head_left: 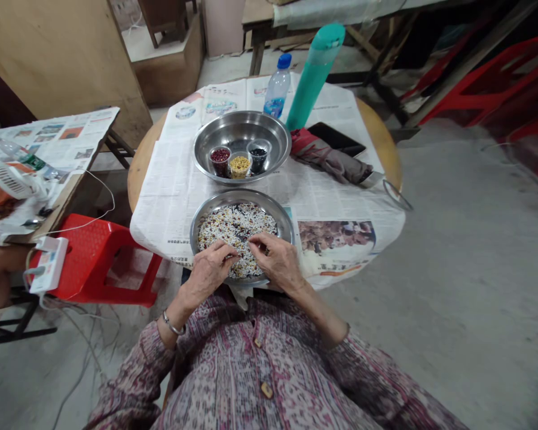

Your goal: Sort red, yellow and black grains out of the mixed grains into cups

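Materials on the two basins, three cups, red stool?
Near basin: metal, probably stainless steel; gray, shiny rim.
Far basin: likely the same; polished look, bright reflections inside.
Three cups: probably clear, glossy plastic; contents show through, glass not ruled out.
Red stool: likely molded plastic, semi-gloss; even color, rounded edges.

From where I stand, I cannot tell if the fingers of the left hand (211, 264) or the right hand (278, 258) hold any grain, since such grain would be too small to see. Both hands cover some of the mixed grains (237, 224) and parts of the near rim of the steel pan (287, 222). A dark flat object (341, 140) is partly hidden under the grey and red cloth bundle (336, 160). The small print on the newspaper (174, 185) is not readable for me. At the far right, the red chairs (488, 89) are blurred and cut off; at the far left, only a piece of another person's leg (0, 269) enters my sight.
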A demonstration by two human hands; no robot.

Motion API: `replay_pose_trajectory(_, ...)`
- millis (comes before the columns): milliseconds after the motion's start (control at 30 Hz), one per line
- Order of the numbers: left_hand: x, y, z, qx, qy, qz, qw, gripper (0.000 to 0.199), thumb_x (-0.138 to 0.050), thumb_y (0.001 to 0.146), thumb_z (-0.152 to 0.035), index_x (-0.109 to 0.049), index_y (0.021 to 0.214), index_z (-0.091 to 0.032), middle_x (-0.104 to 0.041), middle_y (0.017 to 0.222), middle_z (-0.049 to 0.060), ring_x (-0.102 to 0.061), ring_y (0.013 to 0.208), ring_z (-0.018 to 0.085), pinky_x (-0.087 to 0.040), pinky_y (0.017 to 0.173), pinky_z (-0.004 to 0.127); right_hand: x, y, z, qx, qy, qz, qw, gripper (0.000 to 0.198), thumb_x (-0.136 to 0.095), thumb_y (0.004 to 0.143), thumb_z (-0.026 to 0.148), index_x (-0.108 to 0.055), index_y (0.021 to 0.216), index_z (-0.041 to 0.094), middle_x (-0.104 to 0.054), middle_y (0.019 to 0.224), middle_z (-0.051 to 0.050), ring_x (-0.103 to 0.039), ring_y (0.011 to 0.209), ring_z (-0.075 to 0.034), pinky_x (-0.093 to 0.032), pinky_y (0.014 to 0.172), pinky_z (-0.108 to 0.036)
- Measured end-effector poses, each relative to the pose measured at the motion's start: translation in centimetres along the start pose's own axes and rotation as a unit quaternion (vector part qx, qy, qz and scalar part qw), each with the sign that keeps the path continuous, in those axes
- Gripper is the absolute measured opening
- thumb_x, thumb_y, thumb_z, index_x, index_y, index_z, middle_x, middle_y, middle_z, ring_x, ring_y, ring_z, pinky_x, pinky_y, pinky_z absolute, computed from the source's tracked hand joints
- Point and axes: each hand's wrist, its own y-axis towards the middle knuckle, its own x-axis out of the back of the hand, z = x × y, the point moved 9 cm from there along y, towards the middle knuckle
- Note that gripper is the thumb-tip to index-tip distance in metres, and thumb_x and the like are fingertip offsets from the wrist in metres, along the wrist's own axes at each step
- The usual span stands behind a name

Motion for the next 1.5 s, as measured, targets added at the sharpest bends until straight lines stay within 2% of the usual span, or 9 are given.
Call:
replay_pose_trajectory(467,-0.5,-0.8,-0.4,-0.007,0.037,-0.006,0.999,0.007,-0.061,0.098,-0.024,-0.067,0.095,-0.022,-0.069,0.095,0.0,-0.065,0.09,0.014,-0.05,0.081,0.025,-0.3,-0.6,0.3,0.004,-0.02,0.011,1.0,0.015,-0.055,0.089,0.022,-0.068,0.084,0.023,-0.074,0.08,-0.001,-0.066,0.069,-0.017,-0.046,0.068,-0.028)
replay_pose_trajectory(600,-0.5,-0.8,-0.5,-0.005,0.043,0.004,0.999,0.012,-0.055,0.101,-0.024,-0.065,0.096,-0.022,-0.069,0.095,0.0,-0.065,0.089,0.013,-0.048,0.079,0.025,-0.3,-0.8,0.2,0.002,-0.021,0.015,1.0,0.014,-0.055,0.089,0.022,-0.069,0.084,0.023,-0.074,0.08,-0.001,-0.065,0.069,-0.017,-0.046,0.069,-0.028)
replay_pose_trajectory(833,-0.6,-0.5,-0.2,0.02,0.069,0.013,0.997,0.026,-0.05,0.104,-0.032,-0.059,0.082,-0.02,-0.063,0.082,0.0,-0.06,0.079,0.014,-0.046,0.074,0.025,-0.4,-0.7,0.3,0.009,-0.001,0.017,1.0,0.014,-0.055,0.089,0.021,-0.068,0.084,0.023,-0.074,0.083,-0.002,-0.066,0.071,-0.017,-0.048,0.072,-0.029)
replay_pose_trajectory(1067,-0.1,-0.2,-0.4,-0.003,-0.006,-0.005,1.0,0.012,-0.055,0.099,-0.016,-0.063,0.091,-0.02,-0.062,0.091,0.001,-0.06,0.086,0.014,-0.05,0.083,0.027,0.2,-0.8,0.3,0.003,0.035,-0.015,0.999,0.014,-0.055,0.089,0.022,-0.069,0.084,0.022,-0.074,0.085,-0.003,-0.066,0.074,-0.017,-0.049,0.073,-0.029)
replay_pose_trajectory(1333,-0.6,1.3,-1.1,-0.025,-0.046,-0.034,0.998,0.013,-0.057,0.096,-0.011,-0.067,0.095,-0.019,-0.066,0.09,0.002,-0.062,0.085,0.015,-0.052,0.083,0.028,0.4,-0.9,0.6,0.014,0.072,-0.012,0.997,0.013,-0.057,0.09,0.022,-0.068,0.085,0.022,-0.072,0.082,-0.002,-0.064,0.07,-0.015,-0.048,0.067,-0.027)
replay_pose_trajectory(1400,-0.3,1.8,-1.1,-0.023,-0.036,-0.05,0.998,0.012,-0.057,0.097,-0.013,-0.067,0.097,-0.019,-0.066,0.09,0.002,-0.062,0.086,0.015,-0.052,0.085,0.029,0.6,-0.9,0.7,0.023,0.08,-0.014,0.996,0.012,-0.057,0.089,0.021,-0.068,0.085,0.021,-0.071,0.08,-0.002,-0.063,0.069,-0.015,-0.048,0.066,-0.027)
replay_pose_trajectory(1500,0.6,2.5,-0.3,-0.007,0.039,-0.072,0.997,0.011,-0.055,0.098,-0.017,-0.066,0.095,-0.019,-0.064,0.095,0.005,-0.06,0.094,0.019,-0.052,0.089,0.034,1.0,-1.1,0.8,0.023,0.089,-0.031,0.995,0.012,-0.057,0.089,0.021,-0.068,0.084,0.021,-0.071,0.079,-0.001,-0.062,0.067,-0.014,-0.049,0.066,-0.026)
